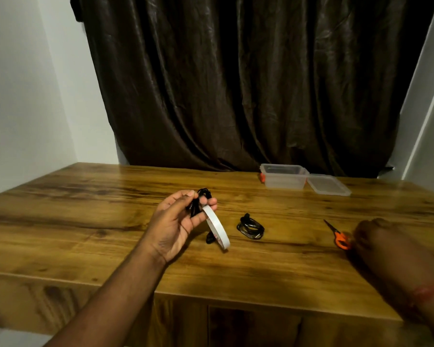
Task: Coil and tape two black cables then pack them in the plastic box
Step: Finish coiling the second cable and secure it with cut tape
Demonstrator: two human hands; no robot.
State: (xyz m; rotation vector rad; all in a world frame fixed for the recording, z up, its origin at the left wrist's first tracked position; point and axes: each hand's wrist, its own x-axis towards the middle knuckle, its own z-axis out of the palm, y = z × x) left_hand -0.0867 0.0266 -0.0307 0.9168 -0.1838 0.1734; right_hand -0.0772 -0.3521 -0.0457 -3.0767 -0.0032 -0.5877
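Note:
My left hand [177, 222] is raised over the middle of the wooden table [85, 221], shut on a coiled black cable [200, 200] and a white tape roll [217, 227] that hangs from my fingers. A second black cable [251, 227] lies coiled on the table just to the right. My right hand [383, 244] is blurred, palm down, at the orange handles of the scissors [338, 236]; whether it grips them cannot be told. The clear plastic box [283, 177] stands without its lid at the back right, and its lid [327, 184] lies beside it.
A dark curtain [248, 83] hangs behind the table. White walls [23, 96] close in on the left and right. The table's front edge [211, 294] runs below my arms.

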